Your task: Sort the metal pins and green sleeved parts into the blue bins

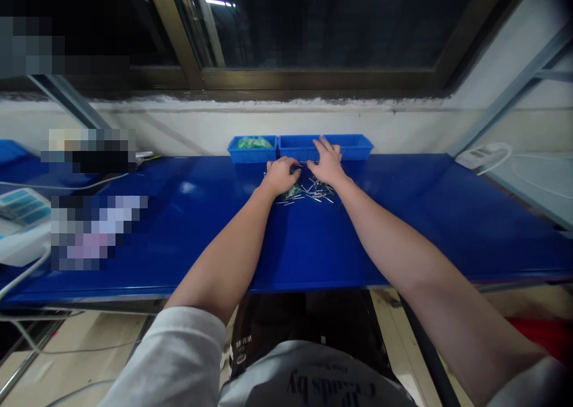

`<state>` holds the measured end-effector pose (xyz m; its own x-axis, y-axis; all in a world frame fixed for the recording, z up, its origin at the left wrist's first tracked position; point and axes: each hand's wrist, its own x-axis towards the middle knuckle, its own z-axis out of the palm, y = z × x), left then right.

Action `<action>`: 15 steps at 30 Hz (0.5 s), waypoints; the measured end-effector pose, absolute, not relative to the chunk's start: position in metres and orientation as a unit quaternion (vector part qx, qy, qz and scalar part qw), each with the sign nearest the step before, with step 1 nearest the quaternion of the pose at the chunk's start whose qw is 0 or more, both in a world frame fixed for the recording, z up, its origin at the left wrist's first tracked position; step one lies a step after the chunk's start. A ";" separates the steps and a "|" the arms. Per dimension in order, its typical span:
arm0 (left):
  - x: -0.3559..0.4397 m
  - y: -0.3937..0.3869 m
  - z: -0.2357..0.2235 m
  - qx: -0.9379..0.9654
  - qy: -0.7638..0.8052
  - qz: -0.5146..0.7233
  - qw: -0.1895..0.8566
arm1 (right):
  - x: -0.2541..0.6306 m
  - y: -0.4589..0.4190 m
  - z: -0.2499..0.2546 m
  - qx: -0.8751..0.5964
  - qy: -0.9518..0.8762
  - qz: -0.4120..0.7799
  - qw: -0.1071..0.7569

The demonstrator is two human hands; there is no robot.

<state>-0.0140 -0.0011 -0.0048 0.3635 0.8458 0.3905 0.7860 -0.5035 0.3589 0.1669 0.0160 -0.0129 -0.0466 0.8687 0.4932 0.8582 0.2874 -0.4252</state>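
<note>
Shirt [268, 383] showing at bottom, a worker [403, 252] is holding left hand [280, 176] curled, grip unclear, right hand [328, 161] spread; many pins [319, 191] are lying loose mid-frame.

Observed thin metallic pieces [320, 195] scattered mid-width on blue tabletop [308, 246], with blue bins [255, 155] along rear edge and white device [24, 240] at left.

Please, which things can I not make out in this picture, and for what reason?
In the head view:
Left hand: hides its own palm, so anything inside is uncertain.
Thin metal pieces: too small and blurred to identify; both hands cover some.
Green contents: too blurred to identify.
Wide blue container: partly covered by the right hand.
White device: cut off by the left edge.
</note>
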 end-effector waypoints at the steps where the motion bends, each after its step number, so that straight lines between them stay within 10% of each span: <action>1: -0.014 -0.001 -0.005 0.825 0.496 0.265 0.056 | 0.167 0.014 -0.012 -0.590 -0.724 0.001 0.358; 15: -0.013 -0.002 -0.004 0.835 0.499 0.229 0.046 | 0.166 -0.001 -0.013 -0.578 -0.790 0.054 0.198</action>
<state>-0.0131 -0.0020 -0.0037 0.3972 0.8539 0.3363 0.8121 -0.4977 0.3046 0.1656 -0.0009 -0.0128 -0.2526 0.9347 0.2499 0.8917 0.3252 -0.3147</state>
